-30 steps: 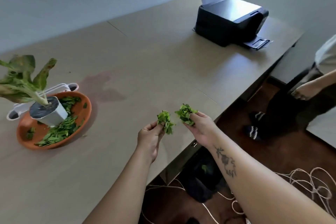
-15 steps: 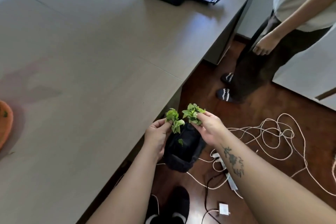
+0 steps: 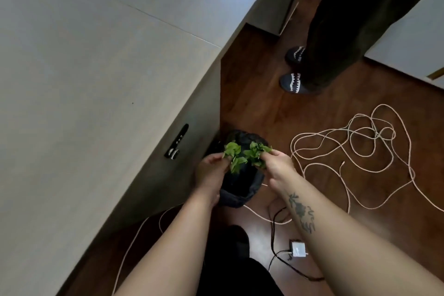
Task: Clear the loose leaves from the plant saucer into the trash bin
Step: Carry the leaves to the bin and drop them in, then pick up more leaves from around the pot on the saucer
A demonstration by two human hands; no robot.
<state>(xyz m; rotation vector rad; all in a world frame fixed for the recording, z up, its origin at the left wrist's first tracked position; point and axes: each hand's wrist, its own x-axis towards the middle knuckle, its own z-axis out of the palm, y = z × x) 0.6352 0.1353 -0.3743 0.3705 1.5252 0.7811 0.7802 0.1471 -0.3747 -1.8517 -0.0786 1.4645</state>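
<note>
Both hands over bin – release stage, by the look of it.

Left hand (image 3: 211,170): fingers pinched on a leaf clump (image 3: 232,155). Right hand (image 3: 276,163): fingers pinched on a second clump (image 3: 257,152). Clumps side by side, nearly touching, hanging off the fingertips.

Key relation: bin (image 3: 237,190) – dark, bag-lined – sits on floor (image 3: 264,103) straight below both clumps. Mouth faces up, roughly centred under the gap betw. hands. Drop path vertical; no sideways travel apparently needed. Neither hand clearly nearer: both approx. level above the rim. Height above the mouth hard to judge from a top-down view.

Surroundings:
- Desk (image 3: 96,79) to the left; side panel runs just beside bin, w/ a dark handle (image 3: 177,142) near the left hand.
- White cord (image 3: 360,142) looped on floor to the right, well apart from the mouth; one strand passes under bin's near edge.
- Small white adapter (image 3: 298,249) w/ dark cable on floor, nearer the body.
- Second person's slippers (image 3: 294,83) beyond bin, well apart.

Obstructions: none seen betw. clumps and mouth. Saucer out of view, so remaining leaf count not checkable.

Risk, as a judgement: light leaves likely to drift or stick to fingers; some may land on the rim, floor or cord rather than inside. Lowering before opening fingers should cut the scatter.
</note>
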